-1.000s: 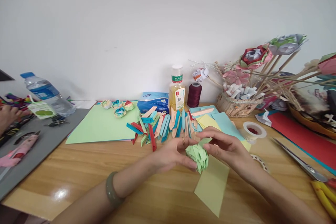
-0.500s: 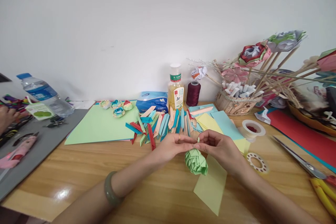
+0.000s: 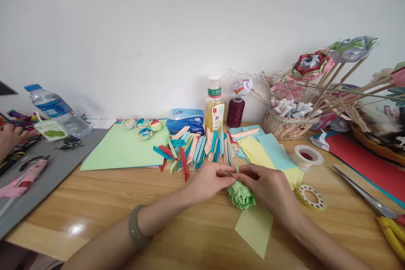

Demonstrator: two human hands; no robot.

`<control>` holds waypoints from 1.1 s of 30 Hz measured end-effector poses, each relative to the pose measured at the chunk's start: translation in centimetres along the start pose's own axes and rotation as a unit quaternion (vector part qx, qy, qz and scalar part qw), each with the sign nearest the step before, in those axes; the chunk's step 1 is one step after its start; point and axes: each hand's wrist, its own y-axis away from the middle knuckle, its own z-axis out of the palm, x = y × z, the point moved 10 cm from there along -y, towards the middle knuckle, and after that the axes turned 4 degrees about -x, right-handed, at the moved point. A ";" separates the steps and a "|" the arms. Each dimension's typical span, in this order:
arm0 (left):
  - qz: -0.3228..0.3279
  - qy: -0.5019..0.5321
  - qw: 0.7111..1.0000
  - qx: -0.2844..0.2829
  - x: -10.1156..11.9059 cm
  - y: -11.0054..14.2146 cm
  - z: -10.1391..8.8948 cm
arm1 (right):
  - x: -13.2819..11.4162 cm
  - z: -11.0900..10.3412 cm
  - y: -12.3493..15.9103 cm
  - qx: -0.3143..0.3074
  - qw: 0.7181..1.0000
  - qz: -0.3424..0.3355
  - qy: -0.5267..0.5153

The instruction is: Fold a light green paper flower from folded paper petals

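A green folded-paper flower hangs below my fingertips, its layered petals pointing down toward me. My left hand pinches its upper end with thumb and fingers. From the other side, my right hand pinches the same end, so both sets of fingertips nearly meet. The exact spot being gripped is hidden behind my fingers. Under the flower, a pale yellow-green paper sheet lies on the wooden table. Just beyond my hands is a pile of folded paper strips in red, blue, peach and green.
Small paper flowers rest on green sheets at left. A tissue pack, drink bottle and thread spool stand behind. Tape rolls and scissors lie right. A co-worker's hand shows far left.
The green flower has turned from lying between my hands to hanging beneath my fingertips. Both hands have come together at its upper end, and the right fingers have closed in.
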 end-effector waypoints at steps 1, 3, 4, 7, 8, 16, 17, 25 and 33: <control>-0.002 0.001 1.000 0.000 -0.1 0.0 0.0 | -0.2 -0.1 0.1 0.002 1.000 -0.012 0.025; -0.007 0.006 1.000 -0.001 0.0 -0.1 0.0 | -0.6 -0.3 0.2 0.012 0.997 -0.030 0.068; -0.009 0.011 1.000 -0.001 0.1 -0.1 0.0 | -0.7 -0.5 0.3 0.020 0.996 -0.032 0.086; -0.016 0.033 0.999 -0.008 0.6 0.2 0.1 | -0.5 -0.6 0.1 0.016 0.996 -0.022 0.084; -0.022 0.043 0.999 -0.013 0.7 0.3 0.2 | -0.3 -0.3 -0.1 -0.003 0.998 -0.018 0.052; -0.063 0.144 0.984 -0.081 1.1 1.1 1.3 | -0.2 3.5 -0.4 -0.220 0.917 0.033 -0.330; -0.062 0.155 0.982 -0.083 1.1 1.1 1.3 | -0.3 3.8 -0.3 -0.239 0.906 0.038 -0.347; -0.042 0.150 0.985 -0.073 1.3 1.0 1.0 | 0.3 4.2 -0.1 -0.243 0.913 0.059 -0.321; -0.047 0.127 0.989 -0.053 1.0 0.9 0.7 | 0.5 4.7 0.0 -0.265 0.911 0.056 -0.311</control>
